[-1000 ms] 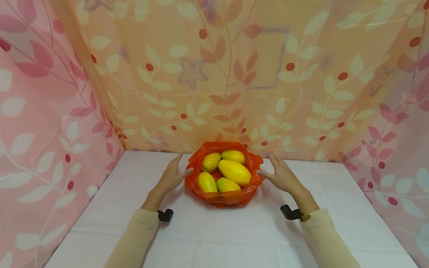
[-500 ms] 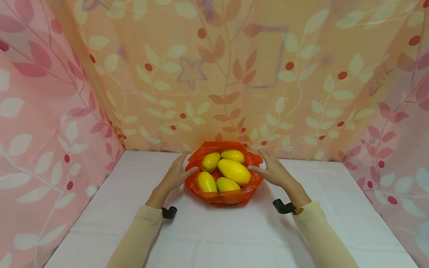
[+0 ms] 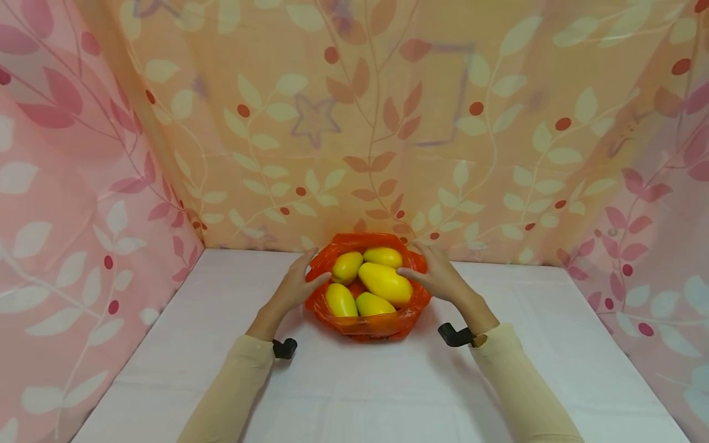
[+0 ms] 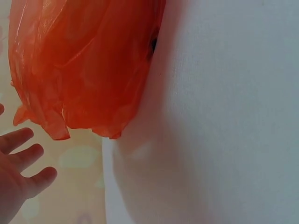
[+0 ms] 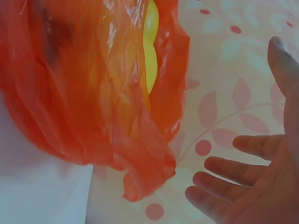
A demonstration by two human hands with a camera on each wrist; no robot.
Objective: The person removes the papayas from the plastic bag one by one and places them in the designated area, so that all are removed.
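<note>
An orange-red plastic bag (image 3: pixel 376 331) stands on the table with its mouth open upward. Several yellow mangoes (image 3: pixel 386 284) lie inside it. At its left side is my left hand (image 3: pixel 295 284), fingers spread and thumb toward the rim. My right hand (image 3: pixel 440 278) is at the right side, its thumb over the rim near the largest mango. In the left wrist view, a gap separates the bag (image 4: pixel 88 65) from the visible fingers (image 4: pixel 27 157). The right wrist view likewise has straight fingers (image 5: pixel 233 172) apart from the bag (image 5: pixel 79 93). Neither hand holds anything.
A white cloth covers the table (image 3: pixel 354 394). Behind the bag rises a patterned curtain (image 3: pixel 376 123), close to its back edge. Pink patterned curtains flank the table at left (image 3: pixel 83 246) and right (image 3: pixel 653 246). Black wrist mounts (image 3: pixel 455 335) sit on both wrists.
Both hands have moved inward toward the bag, the right one farther, bringing its thumb over the rim. The bag and the mangoes have stayed in place.
</note>
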